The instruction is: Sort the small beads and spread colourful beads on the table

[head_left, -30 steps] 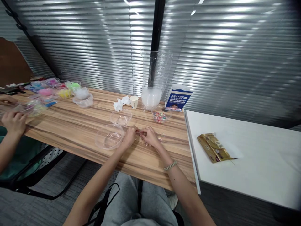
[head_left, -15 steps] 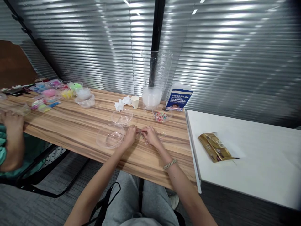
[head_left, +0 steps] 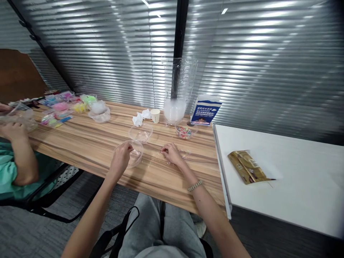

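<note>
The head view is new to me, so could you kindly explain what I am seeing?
No machine here: a head-worn camera looks forward and down at its wearer's bare left hand and right hand. The left is at a clear round bowl; the right is on or just above the wooden table. Both are curled; anything pinched there is too small to make out. Farther back are a second clear bowl, a bowl of multicoloured beads and a paper cup.

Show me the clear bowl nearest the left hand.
The front bowl, partly hidden behind the left hand. A second bowl just beyond it and a third bowl holding multicoloured pieces sit farther from that hand.
</note>
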Demonstrator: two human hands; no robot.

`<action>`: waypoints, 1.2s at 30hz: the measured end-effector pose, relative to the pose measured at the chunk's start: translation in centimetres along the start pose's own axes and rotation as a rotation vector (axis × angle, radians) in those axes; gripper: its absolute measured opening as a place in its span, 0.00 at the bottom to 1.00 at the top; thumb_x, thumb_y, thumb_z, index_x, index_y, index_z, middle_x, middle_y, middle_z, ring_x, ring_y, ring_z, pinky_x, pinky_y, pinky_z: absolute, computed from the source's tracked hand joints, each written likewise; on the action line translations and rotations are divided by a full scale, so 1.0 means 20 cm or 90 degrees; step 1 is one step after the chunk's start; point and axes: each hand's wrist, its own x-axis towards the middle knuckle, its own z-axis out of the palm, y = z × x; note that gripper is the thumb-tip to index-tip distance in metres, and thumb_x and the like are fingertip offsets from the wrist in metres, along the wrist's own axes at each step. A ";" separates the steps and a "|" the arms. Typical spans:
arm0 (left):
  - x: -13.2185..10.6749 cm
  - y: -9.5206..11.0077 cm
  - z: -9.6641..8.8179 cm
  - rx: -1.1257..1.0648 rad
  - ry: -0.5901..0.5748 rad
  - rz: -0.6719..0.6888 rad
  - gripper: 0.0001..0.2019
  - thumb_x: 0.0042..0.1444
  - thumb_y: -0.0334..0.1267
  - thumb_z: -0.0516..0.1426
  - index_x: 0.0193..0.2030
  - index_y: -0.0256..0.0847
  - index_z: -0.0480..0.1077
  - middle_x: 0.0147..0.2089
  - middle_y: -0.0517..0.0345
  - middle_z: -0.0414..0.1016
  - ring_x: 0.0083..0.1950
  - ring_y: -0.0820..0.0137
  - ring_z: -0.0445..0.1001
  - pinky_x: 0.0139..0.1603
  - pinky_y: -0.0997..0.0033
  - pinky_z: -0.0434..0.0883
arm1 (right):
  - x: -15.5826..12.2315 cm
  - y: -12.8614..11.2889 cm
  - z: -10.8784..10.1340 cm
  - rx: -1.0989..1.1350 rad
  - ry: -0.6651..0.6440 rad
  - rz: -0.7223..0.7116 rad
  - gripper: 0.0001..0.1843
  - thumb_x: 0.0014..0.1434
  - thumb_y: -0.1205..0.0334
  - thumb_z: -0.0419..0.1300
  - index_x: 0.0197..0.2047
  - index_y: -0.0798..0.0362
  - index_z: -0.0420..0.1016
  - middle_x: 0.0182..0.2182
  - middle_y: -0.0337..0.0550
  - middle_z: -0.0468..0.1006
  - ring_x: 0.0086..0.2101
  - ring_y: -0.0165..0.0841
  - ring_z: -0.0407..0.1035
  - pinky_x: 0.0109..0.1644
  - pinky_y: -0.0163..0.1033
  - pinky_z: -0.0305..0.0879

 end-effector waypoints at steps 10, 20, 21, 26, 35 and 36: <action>-0.06 0.21 0.09 0.061 0.018 0.077 0.12 0.62 0.31 0.48 0.39 0.38 0.74 0.44 0.46 0.73 0.48 0.59 0.70 0.46 0.64 0.67 | -0.01 0.03 0.00 0.011 0.021 0.002 0.05 0.54 0.72 0.63 0.31 0.52 0.76 0.34 0.42 0.78 0.41 0.37 0.67 0.48 0.39 0.57; 0.02 0.40 0.43 0.108 -0.176 0.122 0.15 0.58 0.21 0.46 0.42 0.35 0.72 0.43 0.45 0.72 0.48 0.59 0.70 0.46 0.64 0.67 | -0.02 0.06 -0.02 0.006 0.050 -0.004 0.06 0.54 0.74 0.62 0.31 0.53 0.77 0.34 0.42 0.78 0.40 0.36 0.68 0.49 0.40 0.59; 0.03 0.39 0.44 0.112 -0.177 0.115 0.15 0.58 0.21 0.46 0.42 0.34 0.71 0.43 0.45 0.72 0.48 0.59 0.70 0.46 0.63 0.67 | -0.02 0.06 -0.02 0.005 0.057 -0.002 0.06 0.55 0.74 0.62 0.31 0.53 0.77 0.34 0.43 0.78 0.40 0.36 0.68 0.49 0.40 0.59; 0.05 0.37 0.47 0.119 -0.179 0.088 0.14 0.59 0.23 0.46 0.41 0.35 0.71 0.42 0.44 0.71 0.47 0.59 0.70 0.46 0.63 0.67 | -0.03 0.05 -0.02 -0.003 0.085 0.001 0.05 0.57 0.72 0.61 0.32 0.54 0.76 0.35 0.44 0.77 0.41 0.38 0.66 0.48 0.41 0.60; 0.07 0.37 0.51 0.104 -0.175 0.069 0.11 0.59 0.24 0.47 0.40 0.36 0.69 0.41 0.44 0.72 0.46 0.59 0.69 0.46 0.63 0.66 | -0.03 0.05 -0.02 -0.002 0.120 0.012 0.06 0.57 0.72 0.60 0.32 0.53 0.76 0.34 0.45 0.76 0.41 0.40 0.66 0.48 0.42 0.60; 0.07 0.36 0.52 0.102 -0.175 0.068 0.11 0.59 0.24 0.47 0.40 0.36 0.69 0.41 0.44 0.72 0.46 0.59 0.69 0.46 0.64 0.66 | -0.03 0.05 -0.02 0.002 0.122 0.012 0.06 0.57 0.72 0.60 0.32 0.53 0.76 0.34 0.45 0.76 0.41 0.40 0.66 0.48 0.42 0.60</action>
